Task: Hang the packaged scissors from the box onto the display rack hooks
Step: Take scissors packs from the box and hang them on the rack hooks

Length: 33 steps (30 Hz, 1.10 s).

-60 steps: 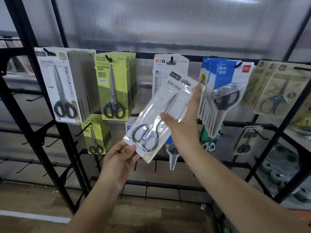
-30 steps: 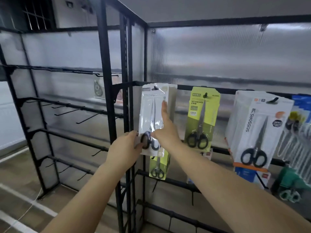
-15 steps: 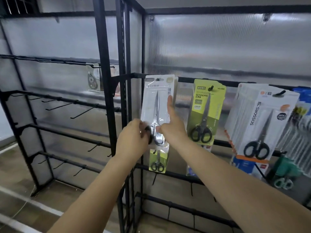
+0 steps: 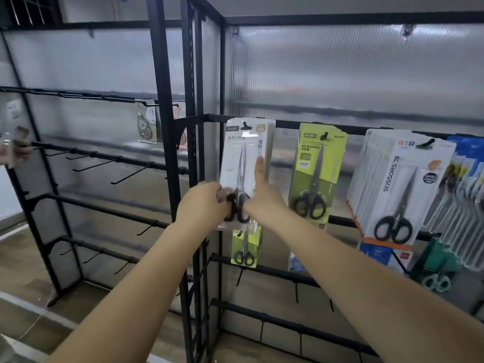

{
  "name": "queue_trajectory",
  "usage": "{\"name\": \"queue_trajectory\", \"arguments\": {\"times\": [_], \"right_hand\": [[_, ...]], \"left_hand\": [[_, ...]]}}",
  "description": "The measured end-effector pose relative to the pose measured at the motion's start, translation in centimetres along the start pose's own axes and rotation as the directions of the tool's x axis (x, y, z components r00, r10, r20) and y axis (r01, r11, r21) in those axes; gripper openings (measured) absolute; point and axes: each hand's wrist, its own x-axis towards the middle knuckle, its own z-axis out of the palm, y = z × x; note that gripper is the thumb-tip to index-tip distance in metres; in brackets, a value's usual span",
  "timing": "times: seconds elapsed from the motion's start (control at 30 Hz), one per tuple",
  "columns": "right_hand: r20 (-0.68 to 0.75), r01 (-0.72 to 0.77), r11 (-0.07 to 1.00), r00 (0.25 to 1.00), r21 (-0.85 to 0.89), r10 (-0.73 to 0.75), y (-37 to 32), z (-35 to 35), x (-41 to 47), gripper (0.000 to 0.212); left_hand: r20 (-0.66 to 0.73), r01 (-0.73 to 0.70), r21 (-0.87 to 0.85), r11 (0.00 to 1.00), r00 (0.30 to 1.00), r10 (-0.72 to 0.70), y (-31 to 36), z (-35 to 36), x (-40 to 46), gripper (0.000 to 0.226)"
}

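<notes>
On the top-left hook (image 4: 245,124) of the display rack (image 4: 163,153), the clear scissors pack (image 4: 243,158) hangs. Left hand (image 4: 203,203) pinches its lower edge; right hand (image 4: 263,195) presses it with straight fingers.

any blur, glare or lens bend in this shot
Head view: the left hand is motion-smeared where it grips the clear scissors pack; the right hand is a little sharper; soft glare streaks the ribbed translucent back panel; the black rack posts lean and bow from the wide-angle lens.
</notes>
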Motion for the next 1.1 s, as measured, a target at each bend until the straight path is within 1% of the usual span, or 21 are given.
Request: {"name": "queue_trajectory", "arguments": {"times": [0.07, 0.13, 0.2, 0.3, 0.33, 0.4, 0.47, 0.53, 0.63, 0.77, 0.87, 0.9, 1.0, 1.07, 1.1], "right_hand": [[0.043, -0.012, 0.991, 0.999, -0.136, 0.018, 1.9, 1.3, -0.5, 0.090], [0.058, -0.027, 0.981, 0.998, -0.190, 0.039, 3.7, 2.0, -0.9, 0.074], [0.059, -0.010, 0.972, 0.998, -0.234, 0.025, 5.3, 2.2, -1.4, 0.064], [0.040, 0.032, 0.942, 0.999, -0.334, -0.020, 7.1, 1.9, -2.1, 0.043], [0.048, 0.039, 0.927, 0.999, -0.374, -0.023, 7.7, 1.6, -2.7, 0.039], [0.076, 0.026, 0.894, 0.997, -0.448, 0.009, 9.2, 0.9, -4.0, 0.038], [0.098, 0.009, 0.865, 0.994, -0.502, 0.047, 11.2, 0.3, -5.8, 0.043], [0.117, -0.016, 0.844, 0.989, -0.536, 0.094, 14.2, -0.1, -7.7, 0.044], [0.137, -0.096, 0.830, 0.970, -0.550, 0.202, 19.3, -1.1, -11.2, 0.040], [0.212, -0.197, 0.832, 0.913, -0.518, 0.348, 27.0, -3.5, -16.9, 0.043], [0.238, -0.244, 0.840, 0.887, -0.485, 0.395, 33.1, -4.5, -21.9, 0.048], [0.255, -0.257, 0.845, 0.877, -0.469, 0.408, 35.1, -4.6, -23.6, 0.050], [0.303, -0.306, 0.867, 0.847, -0.394, 0.437, 40.1, -4.2, -28.1, 0.055], [0.343, -0.358, 0.862, 0.808, -0.359, 0.479, 43.8, -2.8, -30.1, 0.055], [0.358, -0.388, 0.853, 0.786, -0.348, 0.503, 45.5, -1.9, -30.8, 0.053]], "left_hand": [[0.019, -0.009, 0.008, 1.000, 1.000, 0.009, -0.3, 1.1, -0.6, 0.022], [0.020, -0.035, 0.012, 0.999, 0.999, 0.035, -0.4, 2.2, -1.1, 0.028], [0.035, -0.069, 0.011, 0.998, 0.997, 0.068, -0.3, 3.3, -1.7, 0.032], [0.097, -0.140, 0.014, 0.990, 0.986, 0.138, 0.2, 5.8, -2.8, 0.030], [0.122, -0.159, 0.017, 0.987, 0.980, 0.155, 0.5, 6.7, -3.3, 0.031], [0.181, -0.172, 0.021, 0.985, 0.969, 0.166, 1.4, 8.5, -4.7, 0.034], [0.232, -0.196, 0.030, 0.980, 0.955, 0.184, 2.6, 10.4, -6.6, 0.038], [0.294, -0.212, 0.041, 0.976, 0.936, 0.191, 4.1, 12.5, -8.7, 0.041], [0.392, -0.191, 0.055, 0.980, 0.907, 0.155, 6.7, 15.5, -12.3, 0.041], [0.491, -0.138, 0.044, 0.989, 0.866, 0.099, 9.6, 20.1, -18.3, 0.039], [0.581, -0.104, 0.026, 0.994, 0.811, 0.070, 10.7, 24.3, -23.7, 0.042], [0.617, -0.070, 0.036, 0.997, 0.787, 0.033, 11.0, 25.5, -25.6, 0.041], [0.696, 0.020, 0.056, 0.998, 0.717, -0.053, 10.3, 28.9, -30.8, 0.037], [0.719, 0.074, 0.059, 0.996, 0.689, -0.094, 8.8, 31.7, -33.6, 0.035], [0.731, 0.112, 0.081, 0.990, 0.669, -0.135, 8.0, 32.9, -34.7, 0.038]]}}
